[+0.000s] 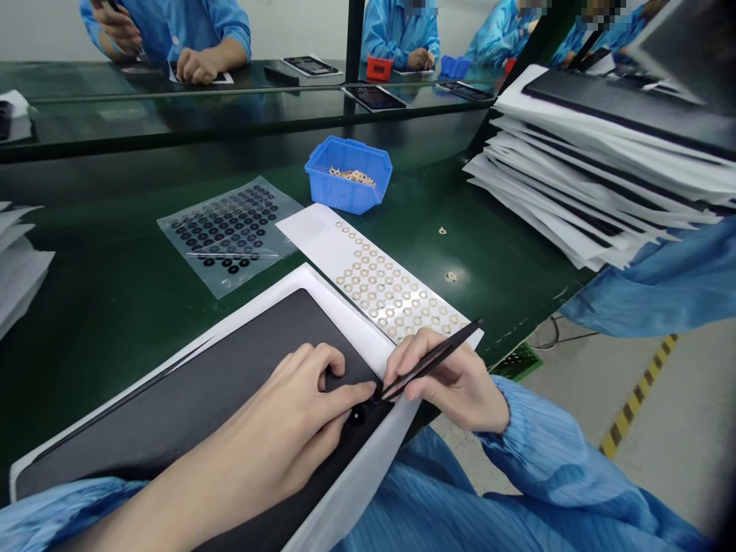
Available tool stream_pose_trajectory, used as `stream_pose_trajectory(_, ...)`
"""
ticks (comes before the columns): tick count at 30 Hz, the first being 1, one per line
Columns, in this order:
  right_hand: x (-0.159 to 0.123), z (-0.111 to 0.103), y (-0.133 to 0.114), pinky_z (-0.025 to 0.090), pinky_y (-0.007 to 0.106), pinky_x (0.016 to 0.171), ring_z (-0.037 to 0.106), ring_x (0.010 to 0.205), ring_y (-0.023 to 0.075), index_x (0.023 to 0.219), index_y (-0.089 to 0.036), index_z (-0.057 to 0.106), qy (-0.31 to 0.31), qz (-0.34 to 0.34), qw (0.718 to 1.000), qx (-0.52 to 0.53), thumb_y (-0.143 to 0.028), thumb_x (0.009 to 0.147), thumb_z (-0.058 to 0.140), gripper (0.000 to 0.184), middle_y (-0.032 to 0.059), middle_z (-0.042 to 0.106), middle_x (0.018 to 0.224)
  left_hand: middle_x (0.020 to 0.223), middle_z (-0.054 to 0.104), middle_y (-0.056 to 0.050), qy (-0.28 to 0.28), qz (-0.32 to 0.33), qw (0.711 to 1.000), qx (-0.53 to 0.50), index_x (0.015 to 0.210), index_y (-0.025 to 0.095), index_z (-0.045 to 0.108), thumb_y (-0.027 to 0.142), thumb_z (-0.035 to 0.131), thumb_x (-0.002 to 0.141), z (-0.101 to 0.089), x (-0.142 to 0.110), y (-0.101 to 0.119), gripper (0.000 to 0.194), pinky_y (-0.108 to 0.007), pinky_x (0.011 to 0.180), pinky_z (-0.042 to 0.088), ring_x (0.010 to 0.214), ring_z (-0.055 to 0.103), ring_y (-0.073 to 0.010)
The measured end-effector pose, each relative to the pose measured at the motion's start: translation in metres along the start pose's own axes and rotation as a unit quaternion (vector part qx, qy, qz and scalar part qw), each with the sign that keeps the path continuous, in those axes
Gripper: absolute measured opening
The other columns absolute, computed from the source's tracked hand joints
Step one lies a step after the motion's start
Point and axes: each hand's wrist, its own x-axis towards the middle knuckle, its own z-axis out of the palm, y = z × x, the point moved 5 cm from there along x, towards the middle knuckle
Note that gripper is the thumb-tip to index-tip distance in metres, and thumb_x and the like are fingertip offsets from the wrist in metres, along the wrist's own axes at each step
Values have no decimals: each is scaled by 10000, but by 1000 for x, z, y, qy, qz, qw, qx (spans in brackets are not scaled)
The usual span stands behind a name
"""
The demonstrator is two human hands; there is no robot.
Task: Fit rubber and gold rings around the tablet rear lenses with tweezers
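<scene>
A dark grey flat panel [189, 399] lies on a white sheet [368, 460] at the near edge of the green table. My left hand [299, 414] rests on the panel with its fingers curled and the index tip pressed down next to a small round hole [356, 415]. My right hand [454, 376] pinches black tweezers [431, 359], whose tips meet the panel right beside my left index finger. Whether the tips carry anything is too small to see. A white sheet of small beige rings [385, 287] lies just behind my right hand.
A clear sheet of black rings [227, 230] and a blue bin [348, 172] of loose rings sit farther back. A tall stack of panels in white sheets [603, 169] fills the right. White sheets [17, 261] lie left. Other people in blue coats [172, 31] work across the table.
</scene>
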Motion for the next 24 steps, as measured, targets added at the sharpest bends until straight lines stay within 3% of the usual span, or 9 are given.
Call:
stream_pose_trajectory(7, -2, 1, -1, 542, 336, 664, 656, 723, 183, 836, -196, 580, -3, -8, 999, -36, -262, 861, 621, 82, 45, 668, 756, 1057, 434, -72, 17, -1, 1000, -2, 1267, 299, 523, 79, 379, 907, 1, 0, 0, 446, -298, 771, 459, 915, 451, -190)
stream_pose_trajectory(16, -6, 4, -3, 550, 329, 663, 664, 731, 186, 856, -202, 578, 14, -30, 997, -69, -203, 851, 625, 47, 40, 670, 756, 1073, 410, -74, -19, 0, 1000, 2, 1285, 300, 487, 70, 372, 916, -2, 0, 1, 449, -318, 776, 459, 936, 442, -197)
stream_pose_trajectory(24, -11, 7, 5, 564, 322, 580, 658, 644, 169, 881, -191, 545, 69, -8, 997, 41, -210, 889, 568, 30, 43, 645, 779, 1062, 425, -72, 1, 2, 1000, 2, 1290, 302, 491, 90, 370, 925, -1, 0, 1, 439, -311, 777, 465, 937, 452, -193)
